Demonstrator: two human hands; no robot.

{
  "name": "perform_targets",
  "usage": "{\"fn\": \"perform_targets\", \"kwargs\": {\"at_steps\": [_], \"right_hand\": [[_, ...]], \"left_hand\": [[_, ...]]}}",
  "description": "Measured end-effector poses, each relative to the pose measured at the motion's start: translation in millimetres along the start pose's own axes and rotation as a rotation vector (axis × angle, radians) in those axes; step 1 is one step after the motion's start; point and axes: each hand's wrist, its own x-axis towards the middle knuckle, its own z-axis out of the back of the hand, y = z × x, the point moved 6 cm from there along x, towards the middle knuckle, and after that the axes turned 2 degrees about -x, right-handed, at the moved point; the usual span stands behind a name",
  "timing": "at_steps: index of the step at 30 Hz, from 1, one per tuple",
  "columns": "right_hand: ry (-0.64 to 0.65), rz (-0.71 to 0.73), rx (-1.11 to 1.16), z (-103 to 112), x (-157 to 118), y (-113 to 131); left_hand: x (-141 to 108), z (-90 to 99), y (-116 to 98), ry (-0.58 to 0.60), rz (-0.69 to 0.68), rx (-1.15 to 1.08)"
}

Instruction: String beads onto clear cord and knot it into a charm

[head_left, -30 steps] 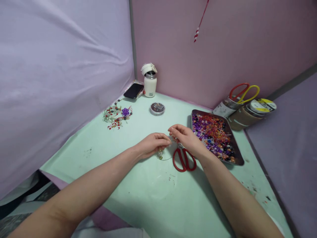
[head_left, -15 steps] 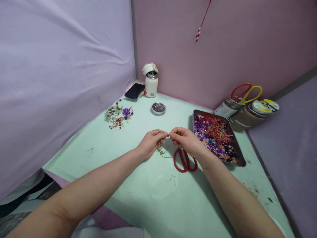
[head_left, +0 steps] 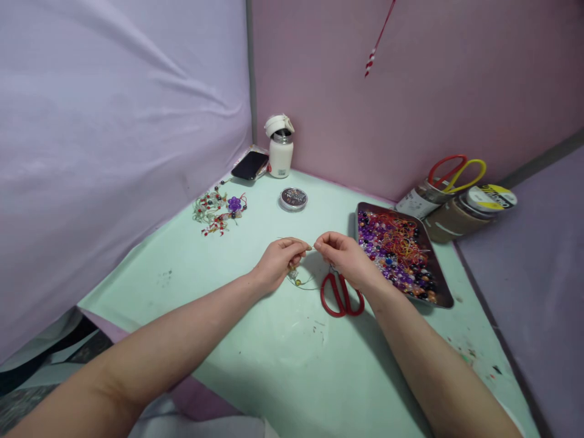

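Note:
My left hand [head_left: 279, 261] pinches a thin cord between thumb and fingertips, above the middle of the table. Clear and yellowish beads [head_left: 298, 282] on this cord hang beneath the hand, and a loop of it curves toward the right. Close by, the fingertips of my right hand [head_left: 343, 254] are pressed together at the cord's end, a small gap from the left fingertips. Below my right hand lies a pair of red-handled scissors [head_left: 334, 298], its blades mostly hidden by that hand.
A metal tray [head_left: 440, 286] of mixed beads and orange threads sits at right. Behind it stand a can [head_left: 417, 198] holding scissors and a brown jar [head_left: 449, 219]. Farther back are a round tin [head_left: 293, 199], white bottle [head_left: 280, 158], phone [head_left: 250, 165] and finished beaded strings [head_left: 212, 210].
My right fingertips have drawn slightly away from the left ones, opening a small gap between them. My left hand stays nearly in place. The view has shifted a little.

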Motion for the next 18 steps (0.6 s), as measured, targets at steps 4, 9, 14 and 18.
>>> {"fn": "perform_targets", "kwargs": {"at_steps": [4, 9, 14, 18], "right_hand": [[-0.031, 0.055, 0.042, -3.6, 1.1, 2.2], [-0.03, 0.089, 0.027, -4.4, 1.6, 2.5], [-0.013, 0.112, -0.057, -1.8, 2.2, 2.0], [-0.021, 0.112, -0.078, -1.4, 1.9, 2.4]], "left_hand": [[0.4, -0.3, -1.2, 0.007, -0.019, -0.004], [0.3, -0.4, -0.1, 0.019, -0.004, -0.041], [-0.1, -2.6, 1.5, 0.039, 0.052, -0.097], [-0.2, -4.0, 1.8, 0.062, 0.067, -0.1]]}}
